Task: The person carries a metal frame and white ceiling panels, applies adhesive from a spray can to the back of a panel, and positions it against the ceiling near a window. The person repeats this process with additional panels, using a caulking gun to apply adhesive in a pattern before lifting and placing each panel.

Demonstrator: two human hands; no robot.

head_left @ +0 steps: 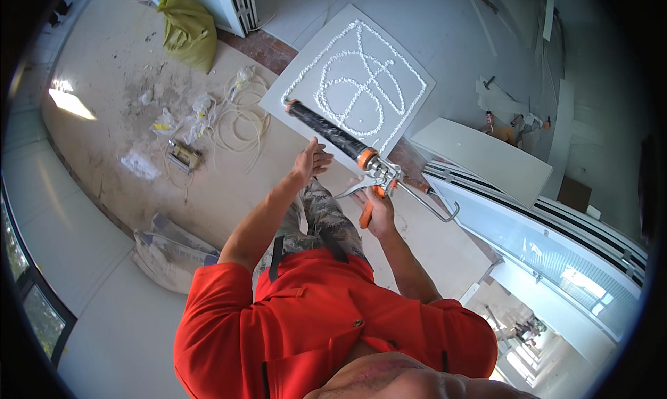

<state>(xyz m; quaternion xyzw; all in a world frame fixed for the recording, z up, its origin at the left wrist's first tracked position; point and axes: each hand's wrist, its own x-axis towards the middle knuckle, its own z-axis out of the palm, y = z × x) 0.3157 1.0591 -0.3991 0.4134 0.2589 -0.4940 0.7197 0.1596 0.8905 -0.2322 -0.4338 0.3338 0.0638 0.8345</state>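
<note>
My right hand (378, 215) is wrapped round the orange handle of a caulking gun (328, 129), which has a black barrel, orange end rings and a bent metal rod at the back. Its nozzle end points up and left, over the left corner of a pale square board (406, 124). Thick white beads of adhesive (361, 87) run along the board's edges and in crossing loops over its middle. Just below the barrel, my left hand (313, 162) is open with its fingers stretched out, holding nothing. Whether it brushes the barrel I cannot tell.
A yellow-green sack (187, 32) stands at the far left. Coiled pale hose (243, 117), plastic wrappings and a nail-gun-like tool (183, 156) lie on the floor. To the right are a white panel (486, 159) and a glazed frame (549, 242); several grey-white bags (167, 256) lie left.
</note>
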